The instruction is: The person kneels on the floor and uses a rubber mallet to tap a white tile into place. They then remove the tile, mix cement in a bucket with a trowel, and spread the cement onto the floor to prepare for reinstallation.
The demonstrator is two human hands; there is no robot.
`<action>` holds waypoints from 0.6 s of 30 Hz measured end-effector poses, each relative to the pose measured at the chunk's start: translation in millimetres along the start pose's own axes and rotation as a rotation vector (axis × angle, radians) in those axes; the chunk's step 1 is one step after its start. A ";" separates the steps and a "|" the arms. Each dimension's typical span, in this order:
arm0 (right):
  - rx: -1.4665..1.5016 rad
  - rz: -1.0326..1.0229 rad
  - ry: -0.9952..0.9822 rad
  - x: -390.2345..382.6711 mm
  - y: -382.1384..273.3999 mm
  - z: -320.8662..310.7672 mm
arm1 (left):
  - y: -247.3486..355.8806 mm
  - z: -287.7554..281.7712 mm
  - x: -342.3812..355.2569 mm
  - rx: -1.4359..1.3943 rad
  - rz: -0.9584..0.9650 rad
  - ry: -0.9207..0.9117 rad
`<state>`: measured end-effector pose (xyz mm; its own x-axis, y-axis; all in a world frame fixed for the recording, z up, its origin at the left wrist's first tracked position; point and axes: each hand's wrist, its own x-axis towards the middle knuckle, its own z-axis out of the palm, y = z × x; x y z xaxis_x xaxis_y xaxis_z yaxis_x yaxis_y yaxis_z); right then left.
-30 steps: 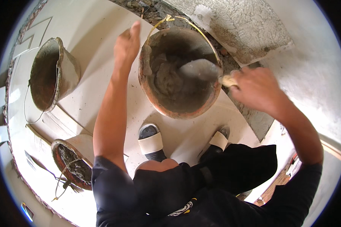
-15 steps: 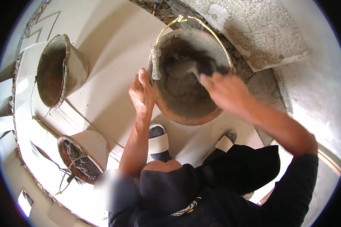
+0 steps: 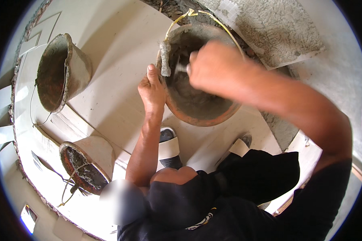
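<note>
A round bucket [image 3: 205, 122] with grey, wet mortar [image 3: 195, 98] inside stands in front of me, its rim orange-brown under grey smears. My left hand [image 3: 152, 91] grips the bucket's left rim, thumb pointing up and the other fingers mostly hidden. Above the mortar, my right hand [image 3: 215, 68] is closed round a trowel [image 3: 182, 67], blurred by motion. Only a short pale piece of the trowel shows beside the fist; the rest is hidden by the hand or the mix. A yellow cord handle [image 3: 221, 26] arches over the bucket's far side, with a mortar-caked grip [image 3: 165, 60] at its left.
Two more buckets lie to the left: a dirty one [image 3: 82, 68] farther off and a nearer one [image 3: 98, 150] with grey mortar residue. A mortar-smeared board [image 3: 273, 30] lies at the far right. My sandalled feet [image 3: 167, 148] stand on pale boards [image 3: 120, 60] below the bucket.
My right hand has swept left and away from me across the bucket, carrying the trowel toward the left side of the mortar. My left hand keeps its hold on the rim.
</note>
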<state>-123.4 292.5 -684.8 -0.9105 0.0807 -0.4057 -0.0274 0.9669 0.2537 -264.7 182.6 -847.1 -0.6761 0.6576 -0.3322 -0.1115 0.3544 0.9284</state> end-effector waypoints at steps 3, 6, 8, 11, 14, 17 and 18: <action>0.199 0.096 -0.001 -11.7 -30.7 19.4 | -1.1 1.3 3.0 -0.006 -0.026 0.011; 0.542 0.438 -0.232 -71.9 -32.0 26.6 | -2.1 4.3 3.1 -0.013 0.037 0.006; 0.757 0.539 -0.108 -107.3 -5.0 23.7 | -2.6 5.2 3.0 -0.014 -0.061 -0.046; 0.823 0.806 -0.234 -125.2 41.9 2.9 | -3.0 5.9 3.4 -0.104 -0.033 -0.081; 0.734 0.751 -0.227 -81.8 87.4 -14.3 | -4.1 3.7 5.3 -0.082 -0.004 -0.121; 0.433 0.430 -0.181 -11.6 84.1 -11.3 | -3.7 0.9 9.2 -0.012 -0.006 -0.146; 0.357 0.327 -0.268 12.6 79.0 -11.1 | -3.2 0.9 10.0 -0.043 -0.020 -0.150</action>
<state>-141.6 367.3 -660.1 -0.7097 0.4042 -0.5770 0.4232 0.8994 0.1096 -270.5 188.7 -853.5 -0.5578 0.7435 -0.3689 -0.1572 0.3418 0.9265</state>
